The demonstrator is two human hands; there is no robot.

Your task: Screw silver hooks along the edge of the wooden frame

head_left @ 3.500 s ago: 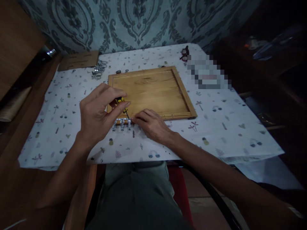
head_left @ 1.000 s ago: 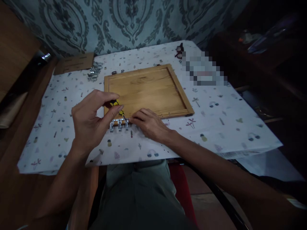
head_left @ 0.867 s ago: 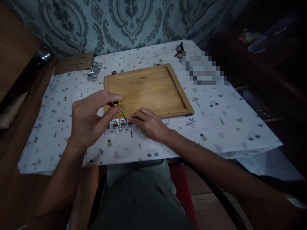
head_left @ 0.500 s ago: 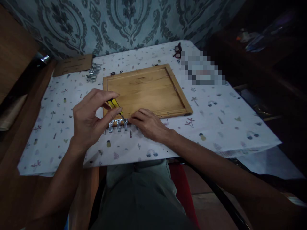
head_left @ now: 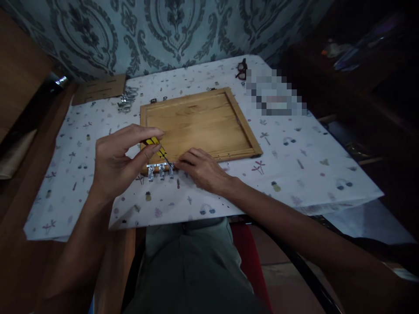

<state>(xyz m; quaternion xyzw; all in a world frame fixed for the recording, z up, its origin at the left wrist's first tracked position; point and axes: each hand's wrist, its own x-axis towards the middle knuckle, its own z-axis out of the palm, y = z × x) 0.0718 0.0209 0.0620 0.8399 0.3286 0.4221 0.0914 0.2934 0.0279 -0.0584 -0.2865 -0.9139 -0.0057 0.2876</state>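
Between the thumb and fingers of my left hand [head_left: 122, 155] is a yellow and black screwdriver [head_left: 157, 145], tilted with its shaft pointing down to the right. Its tip meets the rightmost of three shiny metal hooks [head_left: 161, 171] along the near edge of a wooden frame board [head_left: 193, 124]. Close beside that hook, my right hand [head_left: 203, 168] rests on the board's near edge with its fingers bent together. Whatever its fingertips press or pinch is hidden.
A patterned white cloth covers the table [head_left: 288, 174]. At the back left, several loose metal hooks [head_left: 126, 101] lie by a piece of cardboard [head_left: 100, 87]. Dark-rimmed glasses [head_left: 242, 69] and a blurred-out item [head_left: 276, 93] are at the back right.
My left hand has shifted slightly left, and its grip on the screwdriver handle has loosened or rolled a little. The screwdriver tip stays at the rightmost hook. My right hand is still.
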